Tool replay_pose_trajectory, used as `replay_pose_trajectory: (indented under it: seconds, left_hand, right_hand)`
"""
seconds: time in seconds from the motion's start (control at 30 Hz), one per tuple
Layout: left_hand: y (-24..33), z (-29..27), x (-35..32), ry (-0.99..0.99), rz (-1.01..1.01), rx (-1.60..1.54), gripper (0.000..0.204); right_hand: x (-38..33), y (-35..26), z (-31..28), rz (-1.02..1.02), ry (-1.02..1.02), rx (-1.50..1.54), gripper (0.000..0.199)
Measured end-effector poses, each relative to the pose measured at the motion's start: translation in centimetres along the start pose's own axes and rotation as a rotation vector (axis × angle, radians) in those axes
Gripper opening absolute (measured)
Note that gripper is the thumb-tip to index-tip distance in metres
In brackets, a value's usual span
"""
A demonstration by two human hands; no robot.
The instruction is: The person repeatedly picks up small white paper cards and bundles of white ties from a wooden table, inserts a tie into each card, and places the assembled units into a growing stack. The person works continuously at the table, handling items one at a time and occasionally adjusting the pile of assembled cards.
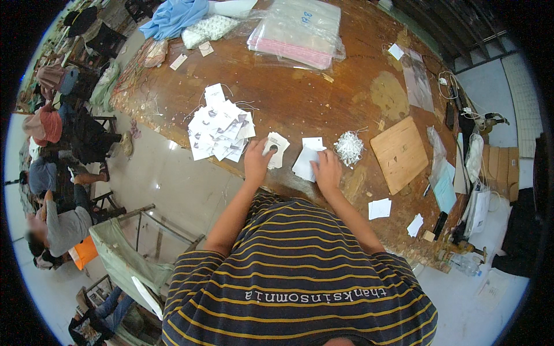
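Note:
My left hand (pixel 256 162) rests at the left edge of a small fanned stack of off-white hang tags (pixel 279 149), the top one marked with a dark round spot. Thumb and forefinger are apart and touch the stack. To the right, my right hand (pixel 328 172) lies with parted fingers against the right edge of a stack of plain white cards (pixel 304 164). A large loose heap of white tags with strings (pixel 222 127) lies left of my left hand. Beyond my right hand is a tangled bunch of white tag strings (pixel 350 148). The undersides of my fingers are hidden.
A square wooden board (pixel 399 154) lies to the right, with loose white cards (pixel 379 209) nearer me. Clear plastic bags (pixel 297 29) are stacked at the far side beside blue cloth (pixel 173 18). Several people sit left of the table (pixel 340 98); a green cloth-covered frame (pixel 130 245) stands nearby.

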State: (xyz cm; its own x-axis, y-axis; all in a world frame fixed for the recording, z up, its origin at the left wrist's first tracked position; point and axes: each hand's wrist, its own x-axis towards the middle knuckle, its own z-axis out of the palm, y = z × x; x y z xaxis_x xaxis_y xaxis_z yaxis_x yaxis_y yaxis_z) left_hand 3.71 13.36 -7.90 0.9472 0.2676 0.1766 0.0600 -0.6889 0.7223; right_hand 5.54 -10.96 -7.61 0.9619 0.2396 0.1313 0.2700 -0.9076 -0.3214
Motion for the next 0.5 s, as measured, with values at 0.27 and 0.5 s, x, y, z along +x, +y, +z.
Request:
replay_pose_trajectory:
  seconds: [0.27, 0.5]
  left_hand:
    - [-1.2, -0.7, 0.1, -0.155, -0.458, -0.594, 0.028]
    - [2.6, -2.7, 0.9, -0.299, -0.374, -0.803, 0.032]
  right_hand:
    - [1.4, 1.9, -0.2, 0.101, -0.021, 0.528, 0.016]
    - [4.9, -2.2, -6.0, 0.002, -0.139, 0.862, 0.013]
